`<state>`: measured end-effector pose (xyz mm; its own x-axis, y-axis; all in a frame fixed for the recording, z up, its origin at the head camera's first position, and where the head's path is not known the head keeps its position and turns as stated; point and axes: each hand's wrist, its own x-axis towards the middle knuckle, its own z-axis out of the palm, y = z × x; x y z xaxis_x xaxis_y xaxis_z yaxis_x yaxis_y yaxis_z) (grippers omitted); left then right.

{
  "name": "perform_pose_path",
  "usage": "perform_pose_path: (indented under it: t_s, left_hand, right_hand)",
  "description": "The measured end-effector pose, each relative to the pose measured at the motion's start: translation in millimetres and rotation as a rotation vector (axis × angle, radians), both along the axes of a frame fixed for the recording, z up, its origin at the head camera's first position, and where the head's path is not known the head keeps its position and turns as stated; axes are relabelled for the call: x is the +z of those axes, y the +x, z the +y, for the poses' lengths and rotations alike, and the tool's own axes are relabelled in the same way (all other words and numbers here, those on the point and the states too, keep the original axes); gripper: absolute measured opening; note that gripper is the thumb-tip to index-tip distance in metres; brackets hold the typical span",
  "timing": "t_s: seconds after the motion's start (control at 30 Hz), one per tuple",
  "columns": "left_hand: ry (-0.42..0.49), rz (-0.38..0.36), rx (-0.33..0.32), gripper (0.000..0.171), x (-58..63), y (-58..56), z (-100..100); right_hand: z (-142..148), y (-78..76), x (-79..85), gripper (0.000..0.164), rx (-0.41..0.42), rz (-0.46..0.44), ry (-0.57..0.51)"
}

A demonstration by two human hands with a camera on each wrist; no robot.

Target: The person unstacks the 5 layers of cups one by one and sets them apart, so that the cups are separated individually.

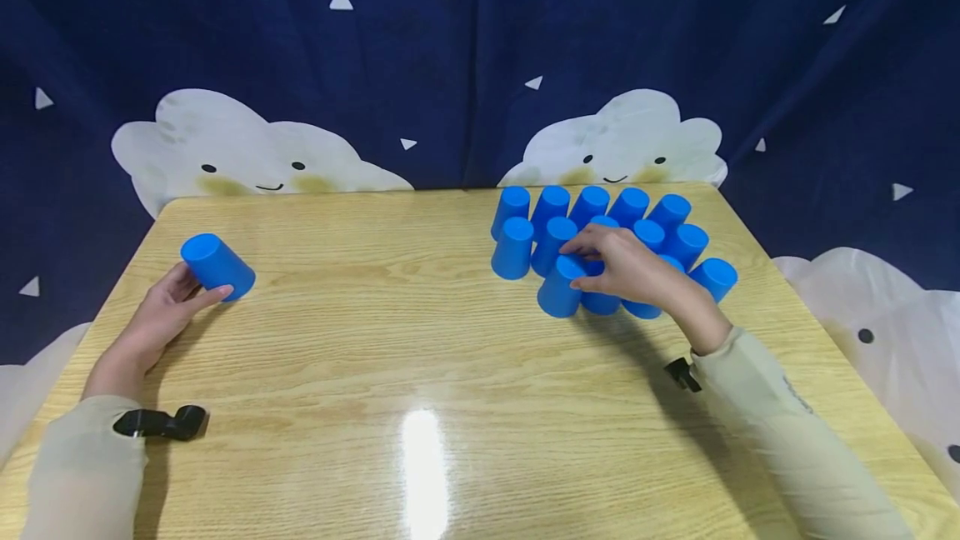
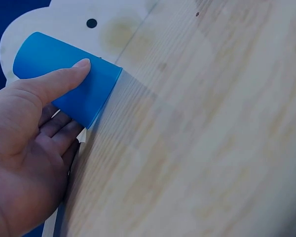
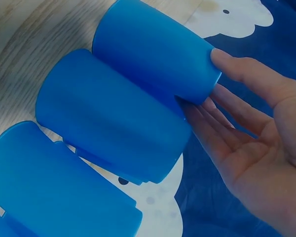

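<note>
At the table's left side, my left hand (image 1: 156, 317) holds a blue plastic cup (image 1: 221, 267), closed end up. In the left wrist view, the thumb lies along the cup's side (image 2: 54, 57) and the other fingers are under it, partly hidden. Whether its rim touches the table, I cannot tell. Over on the right, my right hand (image 1: 633, 267) pinches the closed top of another upside-down blue cup (image 1: 558, 292), the front left one of a group. The right wrist view has the thumb on that cup's near side (image 3: 155, 49) and fingers behind.
Several more upside-down blue cups (image 1: 512, 250) stand close together in rows at the back right, some hidden behind my right hand and forearm. The wooden table (image 1: 360, 340) ends at a dark blue curtain (image 1: 420, 32) with white clouds.
</note>
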<state>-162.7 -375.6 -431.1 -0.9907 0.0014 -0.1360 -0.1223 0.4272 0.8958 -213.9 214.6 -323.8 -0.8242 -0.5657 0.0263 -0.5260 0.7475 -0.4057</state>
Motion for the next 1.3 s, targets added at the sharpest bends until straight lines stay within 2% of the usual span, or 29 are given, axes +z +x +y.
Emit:
perform_pose_path:
  t_s: [0.43, 0.6, 0.77, 0.9, 1.03, 1.3]
  left_hand:
    - [-0.032, 0.001, 0.003, 0.086, 4.5, -5.5, -0.8]
    - [-0.063, -0.029, 0.012, 0.09, 11.9, -6.8, -4.5]
    - [-0.084, -0.047, -0.03, 0.091, 25.6, -11.4, 1.0]
    - [-0.093, -0.064, -0.094, 0.09, 39.0, -17.2, 20.3]
    - [-0.08, -0.072, -0.17, 0.089, 48.2, -23.6, 49.5]
    - [0.012, 0.017, -0.297, 0.083, 56.2, -31.5, 121.6]
  right_hand:
    - [1.0, -0.9, 3.4, 0.042, -0.009, -0.017, 0.014]
    - [-0.7, -2.0, 1.7, 0.042, -0.005, -0.025, 0.008]
    - [-1.1, -1.9, 1.9, 0.042, -0.009, -0.029, 0.016]
    - [-0.9, -2.2, 2.9, 0.042, -0.014, -0.032, 0.019]
    - [-1.7, -3.3, 3.7, 0.043, -0.011, -0.041, 0.012]
    - [-2.2, -3.3, 4.3, 0.044, -0.02, -0.054, 0.009]
